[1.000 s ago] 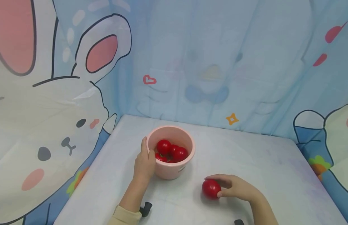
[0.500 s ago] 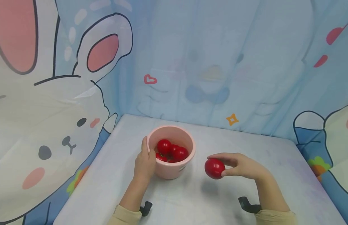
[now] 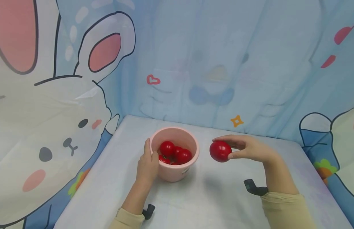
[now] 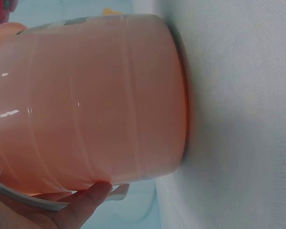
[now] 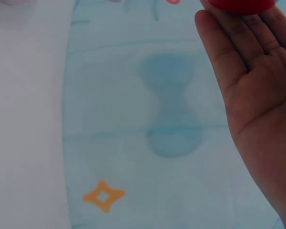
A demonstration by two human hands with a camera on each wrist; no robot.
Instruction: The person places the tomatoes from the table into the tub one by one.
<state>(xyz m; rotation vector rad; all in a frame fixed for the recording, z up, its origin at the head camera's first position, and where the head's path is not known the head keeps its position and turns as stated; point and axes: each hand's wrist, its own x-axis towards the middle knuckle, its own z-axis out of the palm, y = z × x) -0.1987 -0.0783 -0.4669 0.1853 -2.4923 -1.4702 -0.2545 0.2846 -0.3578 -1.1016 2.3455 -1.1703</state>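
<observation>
A pink plastic bucket point(image 3: 172, 173) stands upright on the table, with several red tomatoes point(image 3: 166, 148) inside. My left hand point(image 3: 147, 166) holds its left side near the rim. In the left wrist view, fingers point(image 4: 88, 202) lie against the bucket wall point(image 4: 95, 105) and a pale handle point(image 4: 35, 200). To the right of the bucket, my right hand point(image 3: 252, 148) grips another red tomato point(image 3: 220, 151) between thumb and fingers, lifted above the table and apart from the bucket. Only the lower edge of that tomato point(image 5: 243, 6) shows in the right wrist view.
A white cloth covers the table point(image 3: 194, 206). Behind it hangs a blue printed curtain point(image 3: 251, 79), with a rabbit picture point(image 3: 51, 117) on the left side. Dark camera mounts point(image 3: 255, 188) stick out at both wrists.
My right hand has raised the tomato off the table and carried it away from me, to beside the bucket's rim height. The left hand and bucket have stayed put.
</observation>
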